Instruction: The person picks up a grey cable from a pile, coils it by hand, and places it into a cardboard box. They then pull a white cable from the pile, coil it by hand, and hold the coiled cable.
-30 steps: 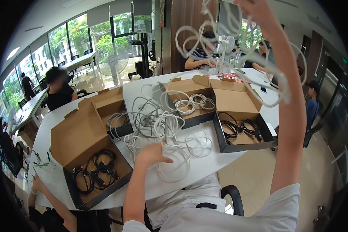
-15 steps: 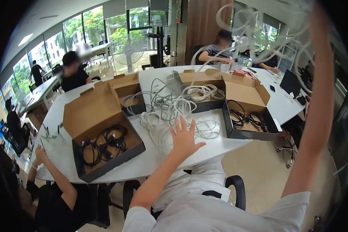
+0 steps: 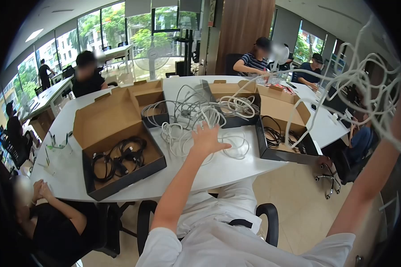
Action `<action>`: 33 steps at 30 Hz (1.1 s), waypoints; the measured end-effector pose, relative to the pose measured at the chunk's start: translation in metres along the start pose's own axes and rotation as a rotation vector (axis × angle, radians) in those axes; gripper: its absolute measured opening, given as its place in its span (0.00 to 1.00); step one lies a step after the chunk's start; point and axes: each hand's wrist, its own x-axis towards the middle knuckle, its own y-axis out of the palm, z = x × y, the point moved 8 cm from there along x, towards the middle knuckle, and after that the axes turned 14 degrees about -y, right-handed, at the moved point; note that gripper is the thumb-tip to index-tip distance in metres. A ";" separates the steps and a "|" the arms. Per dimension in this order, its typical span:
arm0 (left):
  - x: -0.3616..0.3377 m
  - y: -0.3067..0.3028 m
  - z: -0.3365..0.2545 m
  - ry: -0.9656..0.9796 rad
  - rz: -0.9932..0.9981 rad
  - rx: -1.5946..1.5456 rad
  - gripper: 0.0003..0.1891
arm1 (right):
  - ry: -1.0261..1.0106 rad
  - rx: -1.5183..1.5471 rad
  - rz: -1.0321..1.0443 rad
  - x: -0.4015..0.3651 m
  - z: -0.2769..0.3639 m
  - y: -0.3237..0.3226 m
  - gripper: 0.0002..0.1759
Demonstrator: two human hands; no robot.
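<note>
**Right arm raised with white cable bundle; left hand spread over the table**

Right arm (image 3: 365,178): stretched up and outward from the shoulder to the view's right edge, forearm rising steeply. The hand end is lost among the loops and the dark rim of the view, so I cannot tell how its fingers close. Left arm (image 3: 176,191): reaches forward and slightly to the right. Left hand (image 3: 205,141): holding nothing, fingers fanned and pointing away from the body, thumb out to the right, over or beside the loose white loops (image 3: 237,147) (contact with them hard to judge).

White cable bundle (image 3: 365,84): in the air at upper right, by the raised forearm. Loosely looped, its main mass runs roughly upright, long axis top to bottom. One strand arches left toward the rear middle box (image 3: 234,121); another drops over the right box (image 3: 285,155), a bend hanging in front of its black cables (image 3: 272,133).

On the white table (image 3: 196,174): a grey and white tangle (image 3: 187,107) beyond the left hand. White coils (image 3: 238,106) at the rear middle box. Front left box (image 3: 131,182), lid up, holds more black leads (image 3: 120,160). Behind it, a smaller box (image 3: 156,120) with grey cable (image 3: 153,108).
</note>
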 end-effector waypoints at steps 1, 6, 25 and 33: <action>-0.015 -0.021 -0.011 0.031 -0.179 -0.048 0.50 | 0.027 0.013 0.031 -0.010 0.001 0.000 0.16; -0.043 -0.082 -0.063 0.171 -0.788 -0.074 0.51 | 0.149 0.109 0.142 -0.058 0.008 0.007 0.16; 0.104 -0.228 -0.113 0.442 -0.530 -0.624 0.11 | 0.861 0.678 0.475 -0.246 0.017 0.101 0.15; 0.166 -0.085 -0.059 0.380 -0.353 -0.186 0.35 | 0.915 0.713 0.416 -0.254 0.010 0.110 0.15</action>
